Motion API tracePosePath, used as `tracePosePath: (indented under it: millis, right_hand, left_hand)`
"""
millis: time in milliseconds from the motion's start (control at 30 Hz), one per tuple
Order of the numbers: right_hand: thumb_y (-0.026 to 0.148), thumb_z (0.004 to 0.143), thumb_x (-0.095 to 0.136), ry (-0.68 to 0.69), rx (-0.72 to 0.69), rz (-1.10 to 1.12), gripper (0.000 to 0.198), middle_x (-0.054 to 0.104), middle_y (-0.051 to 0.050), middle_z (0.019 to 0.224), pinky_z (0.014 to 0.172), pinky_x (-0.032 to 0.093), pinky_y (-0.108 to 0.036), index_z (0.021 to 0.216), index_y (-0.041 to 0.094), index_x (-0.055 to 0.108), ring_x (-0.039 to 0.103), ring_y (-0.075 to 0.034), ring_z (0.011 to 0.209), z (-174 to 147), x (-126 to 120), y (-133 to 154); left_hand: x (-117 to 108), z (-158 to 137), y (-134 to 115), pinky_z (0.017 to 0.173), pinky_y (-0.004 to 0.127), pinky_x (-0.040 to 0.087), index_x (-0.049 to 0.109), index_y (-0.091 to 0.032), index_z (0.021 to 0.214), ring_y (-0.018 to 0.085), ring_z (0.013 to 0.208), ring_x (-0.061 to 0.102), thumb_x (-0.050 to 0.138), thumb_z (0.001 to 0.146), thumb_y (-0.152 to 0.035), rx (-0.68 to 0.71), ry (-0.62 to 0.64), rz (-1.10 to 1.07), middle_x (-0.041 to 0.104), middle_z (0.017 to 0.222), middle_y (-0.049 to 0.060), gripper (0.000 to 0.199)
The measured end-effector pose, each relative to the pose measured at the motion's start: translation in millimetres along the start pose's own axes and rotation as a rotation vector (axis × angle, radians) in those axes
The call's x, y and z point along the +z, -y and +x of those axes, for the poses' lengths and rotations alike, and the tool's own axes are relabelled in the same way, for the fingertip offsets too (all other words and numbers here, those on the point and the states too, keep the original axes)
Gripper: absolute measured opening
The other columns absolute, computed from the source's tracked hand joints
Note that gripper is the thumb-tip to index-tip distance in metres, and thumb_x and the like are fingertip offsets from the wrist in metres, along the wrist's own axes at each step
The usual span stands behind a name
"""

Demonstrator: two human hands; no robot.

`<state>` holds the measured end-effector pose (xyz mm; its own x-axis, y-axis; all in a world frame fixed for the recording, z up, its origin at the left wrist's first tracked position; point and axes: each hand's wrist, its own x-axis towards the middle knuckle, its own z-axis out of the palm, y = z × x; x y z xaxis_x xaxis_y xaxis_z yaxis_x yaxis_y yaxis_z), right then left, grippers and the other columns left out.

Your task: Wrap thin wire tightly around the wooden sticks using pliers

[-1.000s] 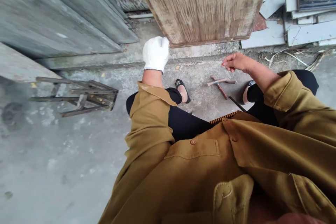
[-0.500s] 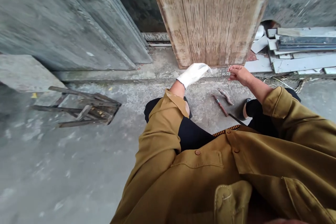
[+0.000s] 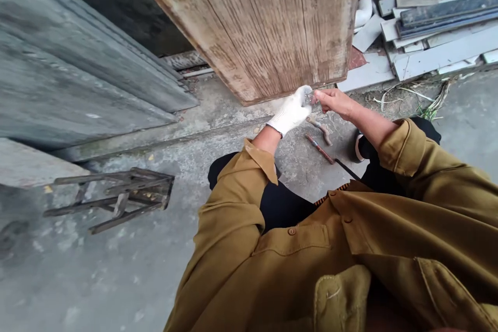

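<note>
Rough concrete ground runs beneath the person and meets a low ledge just beyond the hands; on it, past the hands, stands a worn wooden panel, with grey boards off to their left and stacked white tiles off to their right. Half a second ago the two hands were apart; now they meet fingertip to fingertip, which suggests that the work has become a fine, two-handed one; the left hand, in a white glove, curls its fingers toward the bare right hand, whose thumb and forefinger draw close together against it; a small greyish thing shows between the fingertips, too small to name, and which hand grips it cannot be told. The panel's lower edge lies near, directly beyond the hands; contact with it cannot be judged; on the nearer side a curved brown piece and a red rod lie close below them; the widest room for moving is to the left, over the ground toward a wooden stool.
</note>
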<state>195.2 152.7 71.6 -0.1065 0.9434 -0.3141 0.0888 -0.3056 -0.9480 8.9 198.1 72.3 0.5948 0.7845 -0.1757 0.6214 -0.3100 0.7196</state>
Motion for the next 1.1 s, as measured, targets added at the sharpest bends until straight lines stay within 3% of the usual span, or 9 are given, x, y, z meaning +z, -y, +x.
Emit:
tracePosePath:
  millis: [100,167,400,700,867,1100]
  right_hand:
    - [0.029,0.093,0.078,-0.061,0.010,-0.055,0.031,0.048,0.005,0.056,0.051,0.036,-0.021,0.069,0.015,0.064,0.042,-0.007,0.053,-4.4,-2.3,-3.0]
    - [0.022,0.094,0.074,-0.093,0.015,-0.042,0.026,0.050,0.005,0.057,0.050,0.037,-0.021,0.071,0.015,0.065,0.042,-0.007,0.052,-7.0,-5.3,-4.7]
    - [0.019,0.094,0.075,-0.084,0.047,-0.066,0.023,0.050,0.004,0.054,0.050,0.034,-0.024,0.072,0.016,0.069,0.042,-0.008,0.050,-15.0,-9.4,-4.9]
    - [0.013,0.096,0.072,-0.075,0.052,-0.122,0.030,0.048,0.003,0.055,0.052,0.035,-0.025,0.067,0.017,0.063,0.042,-0.009,0.052,-16.1,-5.2,-1.5]
    - [0.021,0.095,0.074,-0.108,0.027,-0.048,0.028,0.050,0.003,0.057,0.049,0.035,-0.023,0.069,0.017,0.063,0.041,-0.008,0.052,-13.4,-8.5,-2.8]
    - [0.024,0.105,0.063,-0.114,0.023,0.027,0.029,0.041,0.005,0.053,0.057,0.041,-0.025,0.077,0.018,0.066,0.036,-0.010,0.053,-18.2,-4.2,3.6]
  left_hand:
    - [3.8,2.8,-6.3,0.111,0.041,0.052,0.054,-0.011,0.150,0.029,0.126,0.069,0.058,0.086,-0.015,0.003,0.028,0.074,0.072,0.136,0.015,0.063]
    - [5.9,3.4,-10.1,0.111,0.040,0.052,0.056,-0.012,0.148,0.029,0.128,0.068,0.058,0.087,-0.015,0.020,0.053,0.098,0.072,0.138,0.015,0.061]
    - [12.4,3.7,-16.4,0.100,0.039,0.053,0.062,-0.011,0.138,0.025,0.103,0.071,0.061,0.081,-0.012,0.040,0.052,0.028,0.076,0.118,0.012,0.058]
    - [14.3,-1.6,-6.1,0.091,0.034,0.050,0.068,-0.015,0.115,0.020,0.094,0.066,0.065,0.081,-0.018,0.019,-0.003,-0.104,0.074,0.103,0.007,0.034]
    - [16.7,-8.5,-3.0,0.072,0.027,0.050,0.068,-0.017,0.096,0.013,0.075,0.060,0.061,0.091,-0.029,-0.006,-0.045,-0.377,0.071,0.087,0.003,0.015]
    - [13.1,-17.7,-14.3,0.048,0.022,0.032,0.066,-0.019,0.093,0.006,0.051,0.043,0.065,0.090,-0.027,-0.173,-0.090,-0.670,0.065,0.074,0.000,0.008]
